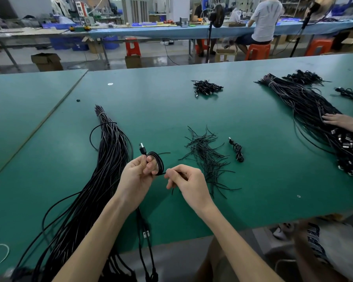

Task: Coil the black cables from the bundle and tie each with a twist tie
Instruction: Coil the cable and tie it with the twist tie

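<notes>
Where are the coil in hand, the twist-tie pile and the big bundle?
coil (161, 162): head view, loop's right edge.
twist-tie pile (205, 154): head view, pile's middle.
bundle (112, 151): head view, its middle strands.

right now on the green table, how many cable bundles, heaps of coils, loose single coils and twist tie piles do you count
long cable bundles: 2, left and right
heaps of coiled cables: 2, centre and far right
single coils lying loose: 2, middle and right edge
coil in the left hand: 1
twist tie pile: 1
total: 8
</notes>
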